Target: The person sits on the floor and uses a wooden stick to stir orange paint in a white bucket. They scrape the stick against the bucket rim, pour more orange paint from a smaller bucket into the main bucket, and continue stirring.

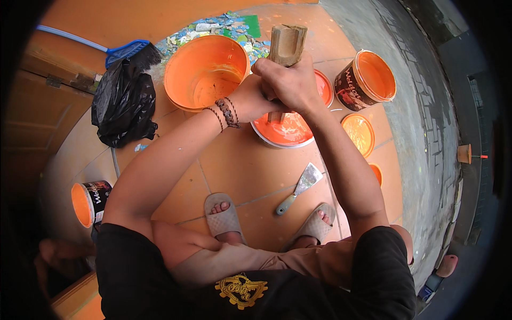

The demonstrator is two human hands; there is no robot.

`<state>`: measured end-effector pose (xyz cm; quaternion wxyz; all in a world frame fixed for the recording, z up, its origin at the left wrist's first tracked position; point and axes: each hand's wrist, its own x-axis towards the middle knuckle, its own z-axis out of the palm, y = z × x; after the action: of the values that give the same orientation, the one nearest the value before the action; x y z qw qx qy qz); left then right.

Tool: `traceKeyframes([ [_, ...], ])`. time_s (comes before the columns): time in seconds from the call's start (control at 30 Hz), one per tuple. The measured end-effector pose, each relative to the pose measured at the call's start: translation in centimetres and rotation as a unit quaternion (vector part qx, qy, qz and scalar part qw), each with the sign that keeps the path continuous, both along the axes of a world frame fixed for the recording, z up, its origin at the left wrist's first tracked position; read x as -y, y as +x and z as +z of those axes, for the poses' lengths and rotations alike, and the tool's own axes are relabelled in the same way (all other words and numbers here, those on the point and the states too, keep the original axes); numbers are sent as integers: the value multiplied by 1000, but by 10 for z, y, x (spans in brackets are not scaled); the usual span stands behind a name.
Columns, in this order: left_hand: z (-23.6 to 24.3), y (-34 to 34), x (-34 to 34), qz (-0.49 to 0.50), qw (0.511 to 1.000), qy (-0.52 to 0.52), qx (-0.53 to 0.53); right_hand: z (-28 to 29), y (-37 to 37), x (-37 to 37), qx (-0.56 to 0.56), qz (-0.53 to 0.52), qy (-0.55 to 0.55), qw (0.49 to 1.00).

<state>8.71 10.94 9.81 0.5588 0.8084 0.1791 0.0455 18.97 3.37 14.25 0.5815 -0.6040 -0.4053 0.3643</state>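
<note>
I hold an upright wooden stick [287, 37] with both hands. My right hand [290, 85] is closed round it, above and partly over my left hand [250, 98], whose fingers also wrap the stick and are partly hidden. The stick's lower end stands in thick red-orange paint in a round bucket [288, 136] in front of me. Behind my right hand, another red-orange round container [325, 88] partly shows. Below the bucket, a putty knife [306, 178] lies on the tiles between my sandalled feet [218, 208].
An orange tub [189, 74], a paint bucket [376, 74] and orange lids [357, 133] surround the work. A black plastic bag [122, 106] and blue broom [128, 50] lie left, near paint flakes [213, 26]. Another bucket [85, 205] sits lower left. A concrete strip [413, 160] runs along the right.
</note>
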Motion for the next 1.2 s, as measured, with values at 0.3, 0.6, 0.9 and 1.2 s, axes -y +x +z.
traceKeyframes([
  [0.3,-12,3,-31,55,981,185,36,-3,-1,-28,36,-10,86,996],
  [0.6,-9,51,-32,102,982,150,57,-7,40,-36,88,-68,48,993],
  [0.9,5,70,-10,99,977,-117,150,-10,66,-22,58,-174,60,981],
  [1.2,3,60,-14,126,979,-117,111,25,62,-5,144,25,35,989],
])
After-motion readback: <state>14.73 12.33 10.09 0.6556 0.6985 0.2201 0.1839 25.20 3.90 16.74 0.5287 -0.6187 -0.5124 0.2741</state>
